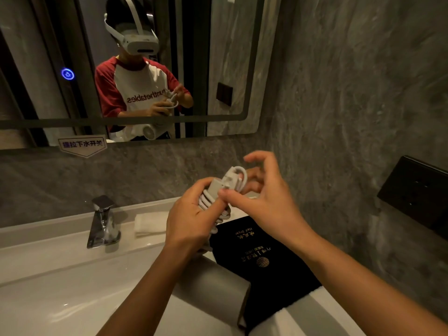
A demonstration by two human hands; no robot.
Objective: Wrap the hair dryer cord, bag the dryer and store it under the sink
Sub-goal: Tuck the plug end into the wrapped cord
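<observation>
While the sink counter (60,241) carries the black dryer bag (264,263) at 5 o'clock, the hair dryer (218,282) hangs over it, left hand (191,219) clamped around its cord-wrapped handle, right hand (264,202) at 3 o'clock pinching the white cord (238,178) loop by the plug (228,180).
</observation>
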